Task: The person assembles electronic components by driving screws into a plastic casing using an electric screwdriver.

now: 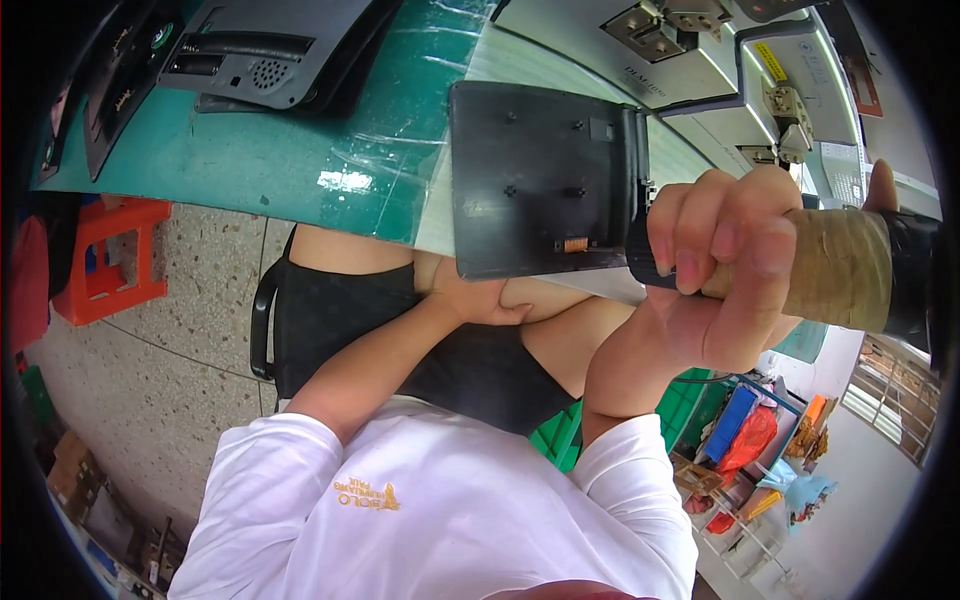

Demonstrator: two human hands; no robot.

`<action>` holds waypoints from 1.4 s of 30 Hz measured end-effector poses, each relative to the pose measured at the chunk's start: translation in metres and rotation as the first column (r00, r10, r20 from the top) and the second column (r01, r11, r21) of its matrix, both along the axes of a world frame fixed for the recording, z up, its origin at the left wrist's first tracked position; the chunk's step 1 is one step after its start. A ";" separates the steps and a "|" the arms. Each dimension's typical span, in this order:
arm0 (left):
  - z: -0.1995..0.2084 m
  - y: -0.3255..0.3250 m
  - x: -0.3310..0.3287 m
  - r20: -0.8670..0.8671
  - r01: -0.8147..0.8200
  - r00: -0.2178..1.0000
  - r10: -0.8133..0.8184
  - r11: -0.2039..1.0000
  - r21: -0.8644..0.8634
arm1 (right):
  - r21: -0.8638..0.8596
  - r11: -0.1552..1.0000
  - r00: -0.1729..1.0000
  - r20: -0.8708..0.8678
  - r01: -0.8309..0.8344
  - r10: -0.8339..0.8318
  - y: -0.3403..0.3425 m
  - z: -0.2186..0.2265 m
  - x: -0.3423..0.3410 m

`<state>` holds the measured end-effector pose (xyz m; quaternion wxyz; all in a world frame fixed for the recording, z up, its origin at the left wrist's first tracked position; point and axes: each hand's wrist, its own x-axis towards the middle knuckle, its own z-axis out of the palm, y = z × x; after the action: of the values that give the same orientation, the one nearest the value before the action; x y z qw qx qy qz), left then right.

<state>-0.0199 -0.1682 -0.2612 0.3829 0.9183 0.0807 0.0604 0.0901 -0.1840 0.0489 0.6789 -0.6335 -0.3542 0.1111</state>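
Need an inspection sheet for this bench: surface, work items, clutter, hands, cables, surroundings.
Surface: green tabletop, glossy; pale strip along its right.
Work items: black panel, small posts showing; tape-wrapped tool to its right.
Clutter: grey housing with round grille, upper left.
Hands: right hand closed around the tool; left hand at the panel's lower edge, partly hidden, grip unclear.
Cables: thin dark line near right forearm, possibly a cable.
Surroundings: orange stool left; grey machine upper right; blue bin and red bag lower right.

Speckled floor [205,290]; orange stool [147,252]; barred window [890,400]
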 end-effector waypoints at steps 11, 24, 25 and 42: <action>-0.021 -0.008 -0.001 0.016 0.049 0.999 -0.047 0.976 -0.214 | 0.280 0.900 0.932 -0.048 -0.333 0.360 -0.004 -0.019 0.012; -0.002 -0.002 0.002 0.035 -0.001 0.999 0.006 0.988 -0.154 | 0.379 0.898 0.966 -0.033 -0.224 0.255 -0.004 -0.026 0.016; -0.001 -0.002 0.002 0.040 0.000 0.999 0.007 0.988 -0.156 | 0.389 0.893 0.965 -0.028 -0.228 0.259 -0.004 -0.027 0.017; 0.040 0.016 0.009 -0.293 0.064 0.952 -0.089 0.993 -0.096 | 0.620 0.732 0.906 -0.078 -0.282 0.415 -0.014 -0.028 0.027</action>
<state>-0.0112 -0.1527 -0.2211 0.4071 0.9023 0.1041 -0.0968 0.1173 -0.1975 0.0204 0.8429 -0.2945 -0.4097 0.1869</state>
